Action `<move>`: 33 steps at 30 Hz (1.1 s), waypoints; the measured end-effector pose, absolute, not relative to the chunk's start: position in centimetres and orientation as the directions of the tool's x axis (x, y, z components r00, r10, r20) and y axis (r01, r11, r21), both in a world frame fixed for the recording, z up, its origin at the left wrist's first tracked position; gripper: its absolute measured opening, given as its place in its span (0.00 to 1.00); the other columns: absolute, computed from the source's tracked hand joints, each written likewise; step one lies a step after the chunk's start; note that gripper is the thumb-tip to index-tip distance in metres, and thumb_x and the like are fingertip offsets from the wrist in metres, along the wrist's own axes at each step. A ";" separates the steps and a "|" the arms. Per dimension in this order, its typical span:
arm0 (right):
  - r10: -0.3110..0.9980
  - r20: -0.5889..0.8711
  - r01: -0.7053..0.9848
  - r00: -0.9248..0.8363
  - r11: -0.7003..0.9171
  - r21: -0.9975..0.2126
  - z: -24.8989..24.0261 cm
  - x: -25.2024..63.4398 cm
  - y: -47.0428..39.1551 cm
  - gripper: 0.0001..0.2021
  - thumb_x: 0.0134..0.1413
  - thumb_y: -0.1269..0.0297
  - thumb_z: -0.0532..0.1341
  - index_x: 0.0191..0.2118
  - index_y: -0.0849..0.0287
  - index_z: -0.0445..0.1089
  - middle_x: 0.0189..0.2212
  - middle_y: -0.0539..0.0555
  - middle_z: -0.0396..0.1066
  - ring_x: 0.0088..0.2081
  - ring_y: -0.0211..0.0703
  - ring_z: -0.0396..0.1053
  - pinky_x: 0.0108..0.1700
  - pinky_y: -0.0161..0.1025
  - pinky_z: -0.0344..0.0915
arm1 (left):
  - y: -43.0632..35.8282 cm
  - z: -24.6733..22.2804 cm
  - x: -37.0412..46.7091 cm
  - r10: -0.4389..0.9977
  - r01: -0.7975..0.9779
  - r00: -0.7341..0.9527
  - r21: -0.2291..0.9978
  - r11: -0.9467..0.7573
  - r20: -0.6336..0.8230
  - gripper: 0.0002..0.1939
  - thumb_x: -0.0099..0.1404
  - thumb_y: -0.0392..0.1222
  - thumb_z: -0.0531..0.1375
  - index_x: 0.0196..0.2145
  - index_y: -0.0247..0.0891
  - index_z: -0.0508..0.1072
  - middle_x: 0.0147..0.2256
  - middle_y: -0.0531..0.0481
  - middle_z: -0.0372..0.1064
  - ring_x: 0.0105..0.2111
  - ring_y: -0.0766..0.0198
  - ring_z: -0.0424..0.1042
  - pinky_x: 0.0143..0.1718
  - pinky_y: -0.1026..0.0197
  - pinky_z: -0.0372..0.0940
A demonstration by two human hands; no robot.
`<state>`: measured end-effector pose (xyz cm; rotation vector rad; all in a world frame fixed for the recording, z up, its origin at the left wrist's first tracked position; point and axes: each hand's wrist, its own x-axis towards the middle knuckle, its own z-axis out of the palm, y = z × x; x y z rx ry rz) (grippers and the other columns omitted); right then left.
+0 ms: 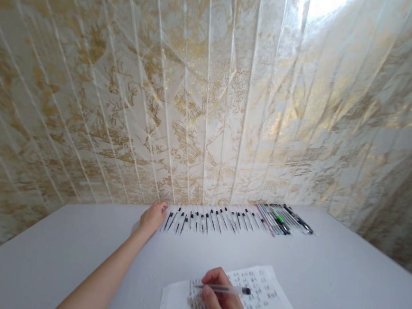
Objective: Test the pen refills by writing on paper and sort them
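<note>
Over a white sheet with handwriting [176,304], my right hand [225,301] grips a clear pen with a black end [231,289]. The pen lies nearly level, its thin end pointing left over the written lines. My left hand [154,215] reaches to the far side of the table, at the left end of a row of black-capped pens [212,220]. Its fingertips are beside the leftmost pen; whether they hold anything is too small to tell.
A tighter group of pens [297,219], one with a bright green part, lies at the right end of the row. Behind the white table [59,252] hangs a shiny gold-patterned curtain [196,101].
</note>
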<state>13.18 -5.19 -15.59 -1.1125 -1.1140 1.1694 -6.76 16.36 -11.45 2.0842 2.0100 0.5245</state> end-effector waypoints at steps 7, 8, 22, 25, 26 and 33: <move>0.991 0.057 -0.143 0.124 0.075 -0.987 -15.6 13.3 -4.9 0.21 0.48 0.44 0.61 0.33 0.60 0.66 0.17 0.42 0.54 0.16 0.29 0.48 0.18 0.29 0.45 | 14.3 -11.3 -8.7 0.983 0.890 0.059 0.436 -0.130 0.173 0.08 0.63 0.30 0.54 0.37 0.36 0.71 0.42 0.46 0.70 0.43 0.59 0.69 0.47 0.55 0.62; 0.988 0.066 -0.166 0.139 0.089 -0.982 -15.5 13.5 -4.9 0.21 0.48 0.44 0.61 0.34 0.60 0.66 0.18 0.44 0.57 0.16 0.29 0.49 0.19 0.29 0.46 | 13.3 -11.2 -8.8 0.980 0.877 0.074 0.456 -0.152 0.184 0.09 0.63 0.30 0.53 0.37 0.36 0.71 0.40 0.46 0.70 0.41 0.59 0.70 0.46 0.56 0.62; 0.987 0.129 -0.128 0.093 0.140 -0.982 -13.9 14.1 -6.0 0.16 0.53 0.49 0.60 0.32 0.60 0.67 0.18 0.44 0.56 0.20 0.34 0.53 0.24 0.32 0.50 | -2.3 -11.3 -5.1 0.878 0.353 0.477 0.908 -0.225 0.032 0.08 0.65 0.46 0.55 0.35 0.39 0.69 0.33 0.52 0.67 0.36 0.61 0.66 0.40 0.63 0.60; 0.984 0.145 -0.090 0.099 0.154 -0.984 -13.7 13.7 -6.1 0.16 0.51 0.50 0.61 0.31 0.60 0.68 0.20 0.45 0.57 0.21 0.34 0.53 0.23 0.32 0.50 | -2.1 -11.0 -4.8 0.865 0.341 0.499 0.905 -0.254 0.055 0.08 0.65 0.45 0.55 0.35 0.39 0.70 0.32 0.52 0.65 0.35 0.62 0.66 0.40 0.63 0.60; 0.984 0.148 -0.077 0.094 0.156 -0.985 -13.7 13.6 -6.1 0.16 0.51 0.50 0.61 0.31 0.60 0.68 0.20 0.45 0.57 0.21 0.33 0.53 0.23 0.32 0.50 | -2.2 -10.9 -4.7 0.861 0.339 0.505 0.903 -0.265 0.063 0.08 0.65 0.45 0.55 0.35 0.39 0.70 0.33 0.52 0.65 0.35 0.62 0.66 0.39 0.63 0.60; 0.997 0.077 -0.071 -0.015 0.076 -0.995 -13.8 13.6 -6.2 0.17 0.50 0.49 0.62 0.33 0.61 0.70 0.18 0.45 0.57 0.19 0.33 0.53 0.22 0.31 0.51 | -2.8 -10.8 -3.9 0.843 0.354 0.537 0.900 -0.255 0.028 0.10 0.65 0.47 0.55 0.36 0.39 0.72 0.32 0.53 0.66 0.34 0.63 0.66 0.37 0.65 0.60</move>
